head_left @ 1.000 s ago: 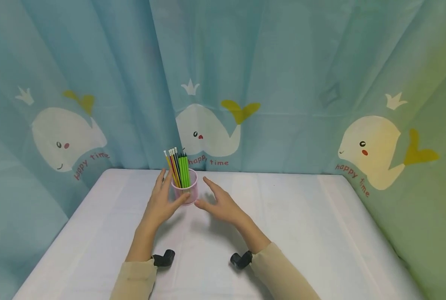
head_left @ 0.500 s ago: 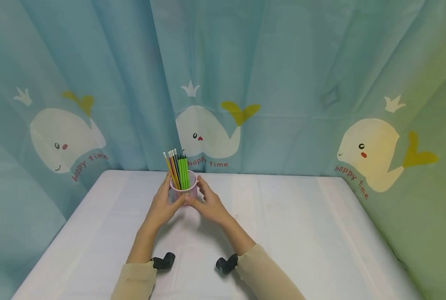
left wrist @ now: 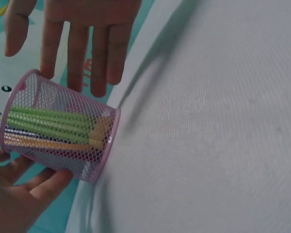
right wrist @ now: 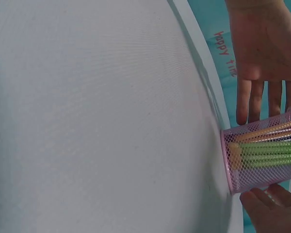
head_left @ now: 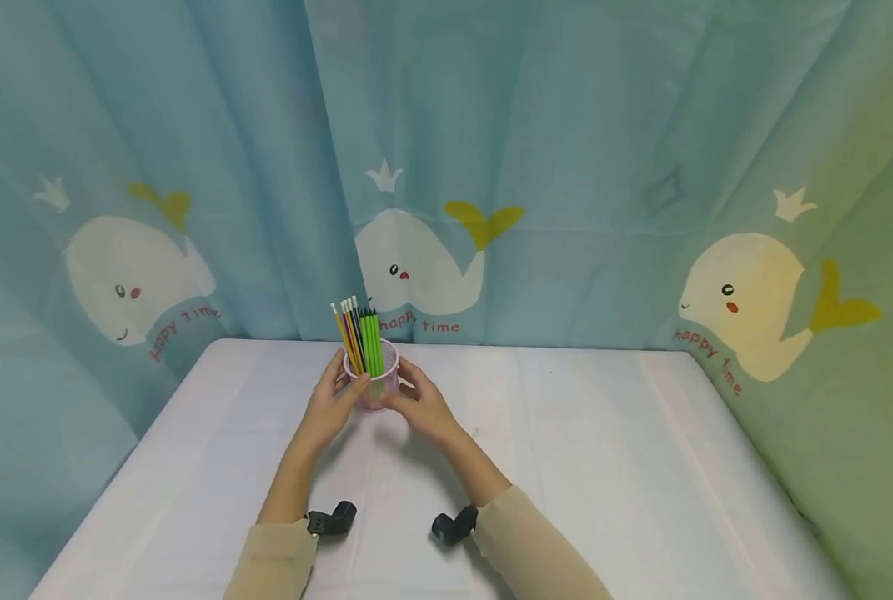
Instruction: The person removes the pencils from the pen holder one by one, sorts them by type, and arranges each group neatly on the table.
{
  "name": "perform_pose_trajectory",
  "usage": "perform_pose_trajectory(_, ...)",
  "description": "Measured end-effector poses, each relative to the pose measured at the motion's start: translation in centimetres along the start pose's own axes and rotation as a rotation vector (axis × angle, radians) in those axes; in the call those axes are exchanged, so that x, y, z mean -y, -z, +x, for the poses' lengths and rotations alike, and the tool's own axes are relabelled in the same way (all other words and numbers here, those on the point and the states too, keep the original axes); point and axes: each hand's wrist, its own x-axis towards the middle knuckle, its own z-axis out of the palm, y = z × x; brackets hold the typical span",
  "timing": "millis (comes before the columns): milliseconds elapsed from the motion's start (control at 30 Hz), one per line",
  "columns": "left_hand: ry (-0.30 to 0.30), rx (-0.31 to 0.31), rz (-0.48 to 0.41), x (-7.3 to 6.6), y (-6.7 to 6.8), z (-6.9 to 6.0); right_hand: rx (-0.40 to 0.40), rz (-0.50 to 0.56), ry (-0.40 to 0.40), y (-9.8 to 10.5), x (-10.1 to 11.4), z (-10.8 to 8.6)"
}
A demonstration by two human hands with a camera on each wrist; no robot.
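A pink mesh pencil holder (head_left: pixel 388 385) is upright near the back of the white table, left of the middle. Green pencils (head_left: pixel 372 343) stand in it point up, beside several striped pencils (head_left: pixel 348 333) with white tops. My left hand (head_left: pixel 326 412) grips its left side, the thumb across the front. On the right side my right hand (head_left: pixel 428 412) holds it, thumb low at the front. Both wrist views show bent fingers (left wrist: pixel 51 187) and fingertips (right wrist: pixel 262 194) against the mesh. The far fingertips are partly hidden behind the holder. Brownish orange lower ends (left wrist: pixel 100 133) show through it.
A white cloth covers the table (head_left: pixel 581 450). Behind it hangs a blue-green curtain (head_left: pixel 589 150) printed with white whales, reaching the table's back edge. A small black camera (head_left: pixel 332 519) sits on the left wrist and another (head_left: pixel 454 527) on the right.
The right hand has come in from the right to the holder, and both hands have closed in round it. The thumbs met at the front half a second ago; now they are slightly apart.
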Motion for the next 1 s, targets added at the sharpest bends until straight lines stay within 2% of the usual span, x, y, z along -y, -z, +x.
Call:
perform_pose_trajectory(200, 0.019, 0.017, -0.028, 0.1, 0.1, 0.1, 0.013, 0.056, 0.002, 0.1, 0.6, -0.1)
perform_pose_trajectory(367, 0.027, 0.023, -0.062, 0.1, 0.0, 0.1, 0.024, 0.086, -0.036, 0.5, 2.6, -0.8)
perform_pose_trajectory(467, 0.032, 0.011, -0.062, 0.2, 0.0, 0.1, 0.014, 0.095, -0.06, 0.7, 2.9, -1.0)
perform_pose_trajectory(600, 0.032, 0.008, -0.05, 0.2, -0.2, 0.1, -0.014, 0.105, -0.075, 0.9, 1.4, -0.6)
perform_pose_trajectory(733, 0.028, 0.031, -0.032, 0.4, -0.3, 0.2, -0.06, 0.105, -0.06, 1.2, -0.1, -0.4)
perform_pose_trajectory(1000, 0.032, 0.079, -0.042, 0.1, -0.7, 0.0, -0.101, 0.089, -0.051, 1.7, -0.8, -1.1)
